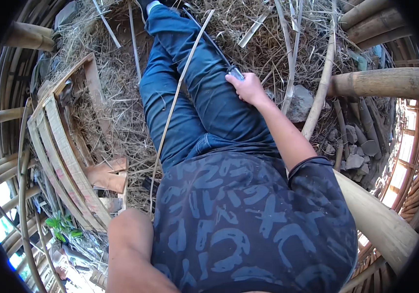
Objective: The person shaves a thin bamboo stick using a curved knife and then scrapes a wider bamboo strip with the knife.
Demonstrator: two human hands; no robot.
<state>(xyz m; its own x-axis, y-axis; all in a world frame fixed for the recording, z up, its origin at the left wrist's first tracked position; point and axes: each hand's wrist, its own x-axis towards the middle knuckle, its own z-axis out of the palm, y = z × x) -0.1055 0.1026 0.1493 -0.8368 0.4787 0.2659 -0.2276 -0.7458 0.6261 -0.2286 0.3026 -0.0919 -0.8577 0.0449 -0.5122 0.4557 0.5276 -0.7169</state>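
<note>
Looking down through the head camera, I get the dark patterned shirt (248,219) nearest to me, with the bent left arm (131,244) coming up from the lower edge. The left hand is out of my view, so I cannot tell whether it is wide, narrow or holding anything. Just beyond the shirt, the blue jeans (190,97) stretch away over the ground. A long, thin, pale strip (174,107) runs slantwise across the legs, its lower end beside the shirt and its upper end past the knees. On the thigh to its right, the right hand (248,90) is curled around the greyish handle of a tool (236,73), whose thin dark shaft points up along the leg. The tool and the strip are apart.

To the left I see a slatted wooden crate (67,161), tilted on the straw (114,97), with a leafy green plant (63,227) below it. To the right, a grey rock (300,103) sits near the right forearm, beside some slender poles (323,88). Farther out, a thick bamboo pole (380,84) juts in from the right.
</note>
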